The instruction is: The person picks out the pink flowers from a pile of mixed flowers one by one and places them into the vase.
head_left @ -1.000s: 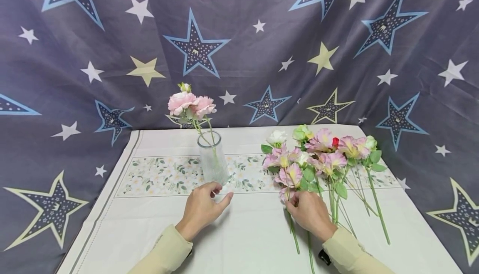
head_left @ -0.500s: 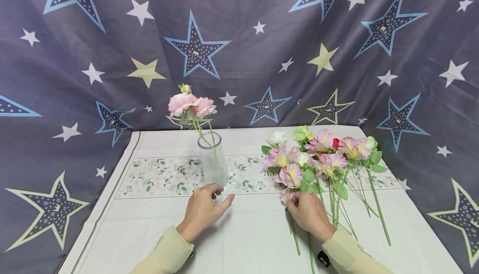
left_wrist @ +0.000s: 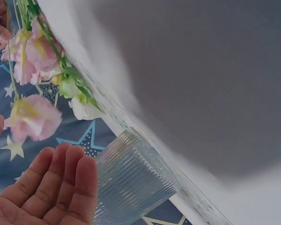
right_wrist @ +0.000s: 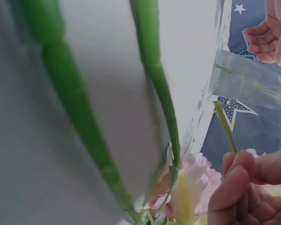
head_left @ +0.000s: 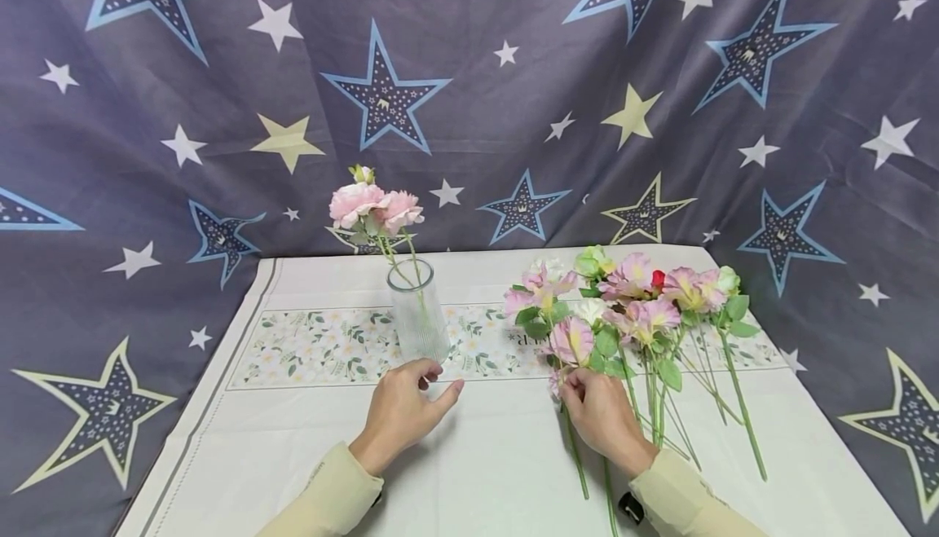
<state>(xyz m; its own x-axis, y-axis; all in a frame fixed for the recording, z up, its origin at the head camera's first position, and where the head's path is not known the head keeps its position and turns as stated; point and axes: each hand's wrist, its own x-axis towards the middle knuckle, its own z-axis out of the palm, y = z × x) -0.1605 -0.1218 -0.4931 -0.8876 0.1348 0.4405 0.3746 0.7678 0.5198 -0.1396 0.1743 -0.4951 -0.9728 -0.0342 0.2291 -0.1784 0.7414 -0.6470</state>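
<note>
My right hand (head_left: 605, 415) pinches the thin green stem (right_wrist: 226, 126) of a pink-purple artificial flower (head_left: 541, 286) between thumb and fingertips. In the left wrist view that flower (left_wrist: 35, 117) hangs apart from the rest of the pile. My left hand (head_left: 402, 405) is relaxed, thumb spread from the fingers, holding nothing. Just beyond it stands a clear ribbed glass vase (head_left: 420, 321), also seen as a ribbed wall (left_wrist: 138, 176) beside my left fingers; I cannot tell whether they touch it. Pink peonies (head_left: 377, 204) with a bud stand in the vase, leaning left.
A pile of artificial flowers (head_left: 645, 317), pink-purple, white, green and one red, lies on the right of the table, stems toward me. The white tablecloth (head_left: 484, 455) has a floral printed band (head_left: 308, 345). A dark star-patterned curtain (head_left: 469, 48) hangs behind.
The pink-purple flower in my right hand has shifted left and up off the pile, now covering part of the white flower behind. Both hands have barely moved.
</note>
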